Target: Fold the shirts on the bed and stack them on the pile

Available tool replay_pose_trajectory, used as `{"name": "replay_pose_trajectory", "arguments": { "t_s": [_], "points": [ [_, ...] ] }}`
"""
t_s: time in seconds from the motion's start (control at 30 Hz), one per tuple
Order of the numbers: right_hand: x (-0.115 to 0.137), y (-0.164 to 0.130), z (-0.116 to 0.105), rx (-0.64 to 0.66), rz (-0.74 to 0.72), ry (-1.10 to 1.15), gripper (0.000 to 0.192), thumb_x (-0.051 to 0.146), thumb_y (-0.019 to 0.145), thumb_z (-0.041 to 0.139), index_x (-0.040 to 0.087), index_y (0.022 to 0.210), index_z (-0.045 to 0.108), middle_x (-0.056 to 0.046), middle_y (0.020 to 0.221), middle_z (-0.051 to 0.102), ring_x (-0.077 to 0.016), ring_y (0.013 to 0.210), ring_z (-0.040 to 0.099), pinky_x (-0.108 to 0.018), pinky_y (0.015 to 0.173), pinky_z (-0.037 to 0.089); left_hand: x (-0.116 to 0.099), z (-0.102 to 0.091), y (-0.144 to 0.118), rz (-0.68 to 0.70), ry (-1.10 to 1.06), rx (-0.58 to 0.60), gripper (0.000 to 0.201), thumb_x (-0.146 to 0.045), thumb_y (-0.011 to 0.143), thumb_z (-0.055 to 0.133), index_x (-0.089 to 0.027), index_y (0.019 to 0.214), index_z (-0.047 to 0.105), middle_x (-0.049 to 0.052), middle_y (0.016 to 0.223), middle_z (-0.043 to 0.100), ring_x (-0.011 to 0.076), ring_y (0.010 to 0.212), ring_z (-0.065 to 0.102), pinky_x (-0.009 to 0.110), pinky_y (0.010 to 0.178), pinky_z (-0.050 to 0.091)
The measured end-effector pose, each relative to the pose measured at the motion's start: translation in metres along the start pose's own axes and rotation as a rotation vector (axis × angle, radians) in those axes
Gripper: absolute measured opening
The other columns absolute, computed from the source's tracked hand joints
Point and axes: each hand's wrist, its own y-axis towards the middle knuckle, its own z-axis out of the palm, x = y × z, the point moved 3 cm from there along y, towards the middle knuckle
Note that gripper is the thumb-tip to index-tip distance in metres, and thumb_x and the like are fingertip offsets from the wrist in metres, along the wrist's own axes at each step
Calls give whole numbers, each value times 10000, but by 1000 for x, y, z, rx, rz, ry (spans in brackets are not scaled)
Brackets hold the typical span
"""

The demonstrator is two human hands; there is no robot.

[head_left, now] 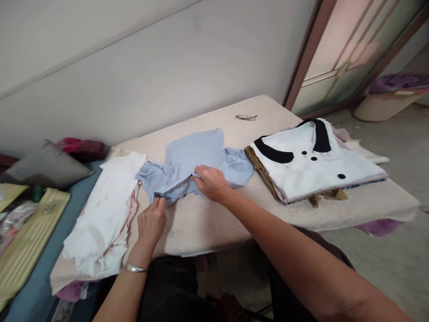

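As both hands (pixel 152 221) (pixel 209 181) pinch blue shirt (pixel 197 156), folded stack (pixel 318 165) beside

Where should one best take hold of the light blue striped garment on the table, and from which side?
Probably along the near folded edge of the light blue garment, from the person's side. There the cloth bunches into a ridge, easy to pinch; the left hand and right hand already grip it.
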Motion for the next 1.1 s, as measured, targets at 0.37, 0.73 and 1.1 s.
{"name": "replay_pose_trajectory", "arguments": {
  "t_s": [0.37,0.73,1.1],
  "points": [
    [12,-56,4,461,-337,-60,101,271,769,746,202,831,708,-54,877,715,-196,787,645,-280,613,344,-24,-2,-59,233,-192,326,290,-11,864,437,-193,989,625,91,908,670,242,854,654,309,643,434],
    [18,-59,22,408,-263,-112,197,357,928,630,179,979,698,-109,962,735,-229,843,682,-296,655,399,-5,-23,-71,-9,-568,77,61,-266,878,553,-233,852,510,45,828,579,217,789,572,332,712,434],
    [48,-87,72,589,-348,-4,260,409,944,592,174,1027,667,-112,1010,738,-249,922,691,-305,689,399,-11,-12,-61,185,-857,305,104,-205,920,543,-233,995,609,41,970,617,226,971,547,360,856,422]
  ]
}}
